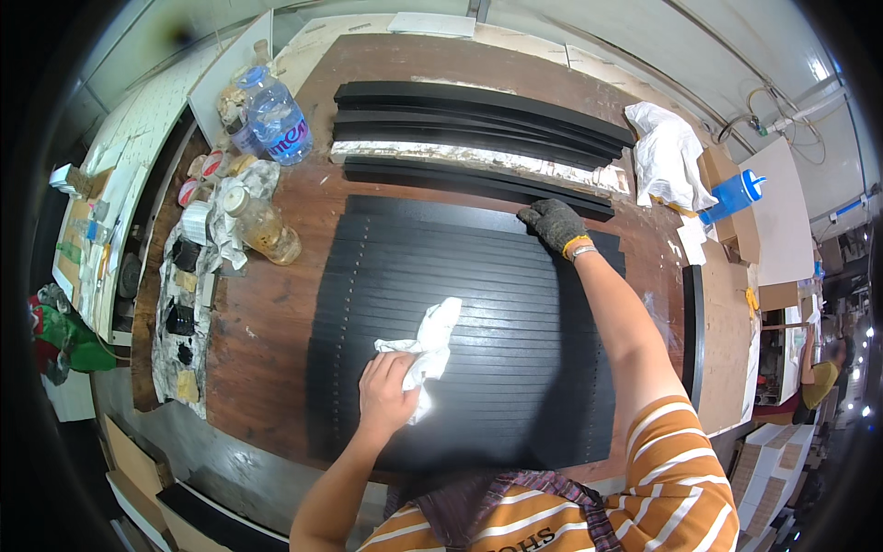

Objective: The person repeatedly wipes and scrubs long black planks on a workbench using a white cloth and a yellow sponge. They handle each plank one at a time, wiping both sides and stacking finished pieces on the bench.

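Note:
My bare left hand (384,394) is closed around a crumpled white cloth (432,342), which rests on a broad row of black slats (497,368). The slats lie side by side across the brown table, with small dots along both ends. On my right hand (556,226) is a dark grey glove with a yellow cuff. It lies at the far right of the row, fingers toward the left, with nothing visible in it. Just beyond it runs a separate black strip (441,181).
More black strips (478,115) are stacked at the back, near a white cloth bundle (667,152) and a blue bottle (736,195). At left stand a large clear water bottle (276,120), a stained plastic bottle (262,225) and a stained board (184,322). One black strip (693,336) lies far right.

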The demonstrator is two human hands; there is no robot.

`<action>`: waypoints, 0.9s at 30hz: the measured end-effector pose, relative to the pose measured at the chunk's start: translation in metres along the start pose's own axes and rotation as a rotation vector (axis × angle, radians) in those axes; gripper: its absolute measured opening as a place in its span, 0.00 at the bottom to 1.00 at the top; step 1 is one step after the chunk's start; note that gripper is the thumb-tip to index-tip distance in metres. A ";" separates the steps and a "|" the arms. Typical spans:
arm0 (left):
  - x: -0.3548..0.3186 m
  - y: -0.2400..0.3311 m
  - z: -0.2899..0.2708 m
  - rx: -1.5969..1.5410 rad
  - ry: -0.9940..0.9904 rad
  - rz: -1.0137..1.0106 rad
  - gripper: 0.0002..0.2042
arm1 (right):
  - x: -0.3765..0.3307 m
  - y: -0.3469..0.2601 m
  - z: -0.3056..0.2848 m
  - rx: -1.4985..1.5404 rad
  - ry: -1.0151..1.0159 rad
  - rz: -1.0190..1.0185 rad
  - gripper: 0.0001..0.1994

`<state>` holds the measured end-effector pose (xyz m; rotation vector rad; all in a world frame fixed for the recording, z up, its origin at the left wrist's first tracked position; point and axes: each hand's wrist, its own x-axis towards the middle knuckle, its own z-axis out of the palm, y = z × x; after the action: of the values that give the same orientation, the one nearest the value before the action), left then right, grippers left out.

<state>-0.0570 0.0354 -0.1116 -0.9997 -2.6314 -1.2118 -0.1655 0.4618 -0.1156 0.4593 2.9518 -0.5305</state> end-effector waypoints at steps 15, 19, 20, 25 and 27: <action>0.037 0.082 0.011 -0.532 0.273 0.015 0.21 | -0.223 -0.051 -0.073 -0.073 0.053 -0.130 0.31; 0.053 0.124 0.030 0.176 -0.137 0.686 0.22 | -0.311 -0.064 -0.044 -0.321 0.212 -0.354 0.22; 0.053 0.116 0.030 0.184 -0.083 0.743 0.18 | -0.330 -0.066 -0.045 -0.171 0.255 -0.315 0.24; 0.085 0.000 -0.019 0.437 -0.022 0.630 0.23 | -0.416 -0.071 -0.057 0.107 0.219 -0.019 0.32; 0.111 -0.033 -0.057 0.490 0.080 0.534 0.24 | -0.442 -0.068 -0.058 0.106 0.122 0.107 0.34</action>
<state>-0.1745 0.0384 -0.0586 -1.3711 -2.2037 -0.4530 0.2295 0.3002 0.0298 0.6799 3.0024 -0.6717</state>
